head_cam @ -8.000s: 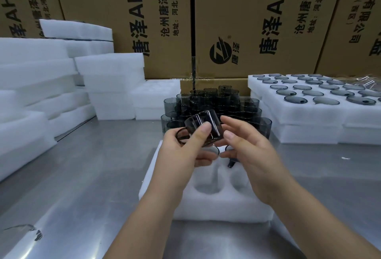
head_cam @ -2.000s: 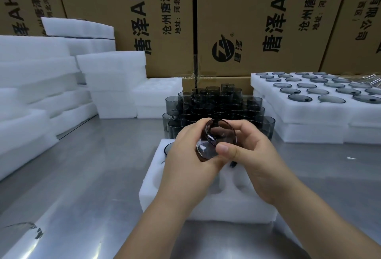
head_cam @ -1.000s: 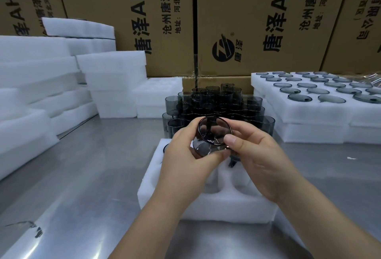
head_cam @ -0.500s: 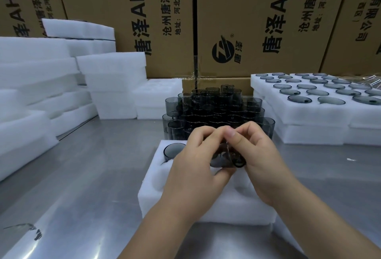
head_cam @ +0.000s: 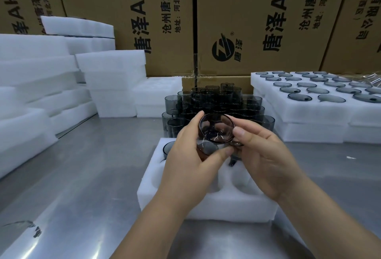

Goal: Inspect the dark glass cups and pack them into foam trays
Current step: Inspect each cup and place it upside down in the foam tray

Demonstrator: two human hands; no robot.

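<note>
Nearest, on the brushed steel table (head_cam: 82,186), a white foam tray (head_cam: 206,207), set square in front and within easy reach of both hands. Round pockets mostly unfilled, with one seated cup (head_cam: 168,148) sunk in the far-left pocket. Just above the tray's far half, the dark glass cup (head_cam: 216,130), raised and tilted mouth-toward-the-eyes, most likely to let light pass through wall and base and betray chips or cracks. Cradled from the left and below by the left hand (head_cam: 189,166), fingers curled round the wall, thumb crossing underneath. Pinched on the other side by the right hand (head_cam: 266,159), thumb on the rim, fingers folded behind, near a likely handle. Gripped by both, presumably for slow turning without a slip. Clear of the foam, touching no pocket. Judged as inspection, with seating not yet done. Just beyond, a packed cluster of loose cups (head_cam: 216,102), tiered close behind the tray, probably to keep each reach short. Farther left, piles of spare foam blocks (head_cam: 111,73), ready as the next trays. Farther right, filled trays (head_cam: 309,104), stacked, with glass sunk flush in the pockets. Behind everything, printed cardboard cartons (head_cam: 257,21), standing as a back wall.
</note>
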